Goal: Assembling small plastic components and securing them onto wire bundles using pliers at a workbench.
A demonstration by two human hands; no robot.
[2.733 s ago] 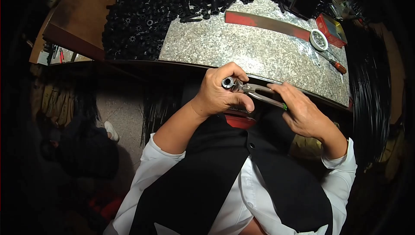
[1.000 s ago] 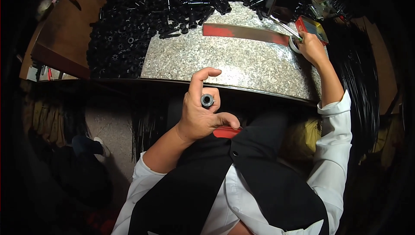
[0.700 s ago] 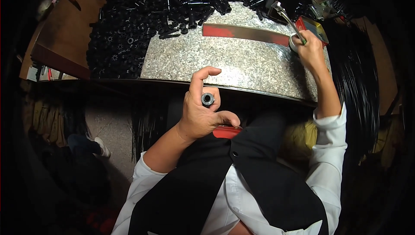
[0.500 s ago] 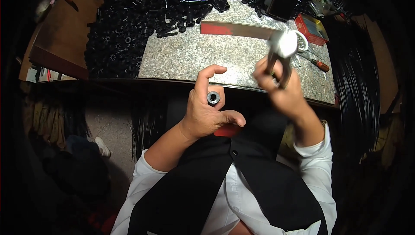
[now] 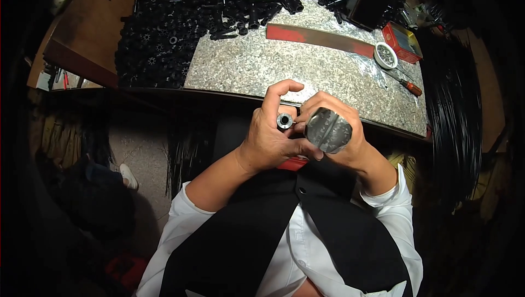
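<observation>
1 dark tube (image 5: 284, 121) in L hand (image 5: 265, 141), bore facing cam, held by curled fingers, thumb + index wide. R hand (image 5: 353, 136) grips metal pliers (image 5: 328, 130), head nr L thumb. Poss. risk: thumb nipped if pliers stray; tube twists if L grip slackens.

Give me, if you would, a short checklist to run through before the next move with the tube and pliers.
1. Tube held in the left hand, hollow end showing: ok.
2. Pliers held in the right hand: ok.
3. Pliers touching the tube: cannot tell.
4. White bowl upright on the tabletop: ok.
5. Screwdriver apart from both hands: ok.
</observation>
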